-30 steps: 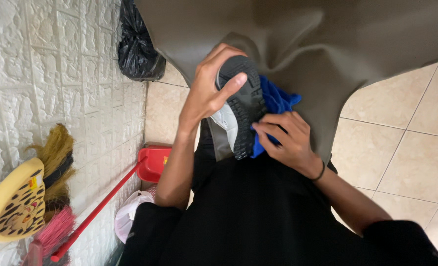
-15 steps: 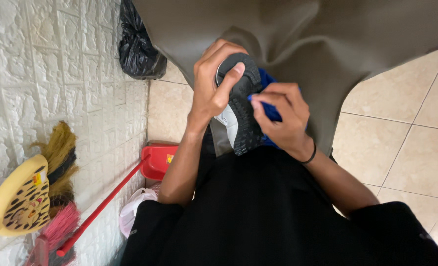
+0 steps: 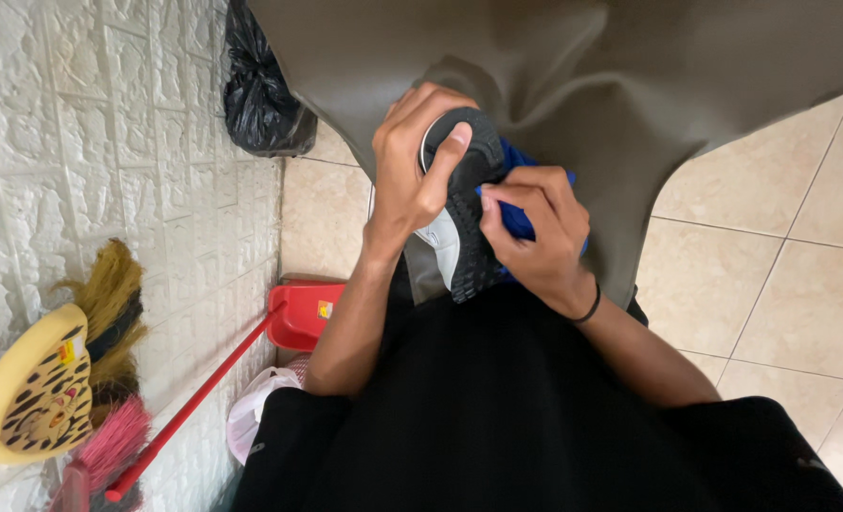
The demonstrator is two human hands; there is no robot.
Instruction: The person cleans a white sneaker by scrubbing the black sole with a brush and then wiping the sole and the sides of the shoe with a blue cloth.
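My left hand (image 3: pixel 410 175) grips a grey shoe (image 3: pixel 461 223) by its upper end, with the black treaded sole turned toward me. My right hand (image 3: pixel 533 237) pinches a blue cloth (image 3: pixel 519 213) and presses it against the right edge of the sole. Most of the cloth is hidden behind the shoe and my fingers. The shoe rests over my lap, above my black clothing (image 3: pixel 497 408) and a grey-brown fabric (image 3: pixel 582 76) spread beyond it.
A white brick-pattern wall (image 3: pixel 108 142) runs along the left. Against it lean a straw broom (image 3: pixel 108 294), a pink brush (image 3: pixel 108 446), a yellow spotted object (image 3: pixel 33 393) and a red dustpan (image 3: pixel 303 313) with a long handle. A black bag (image 3: pixel 260 85) sits farther off. Beige tiles (image 3: pixel 781 275) lie to the right.
My right hand slid with the blue cloth from the sole's lower right edge up toward its middle, and has moved little over the last half second. My left hand kept its grip.
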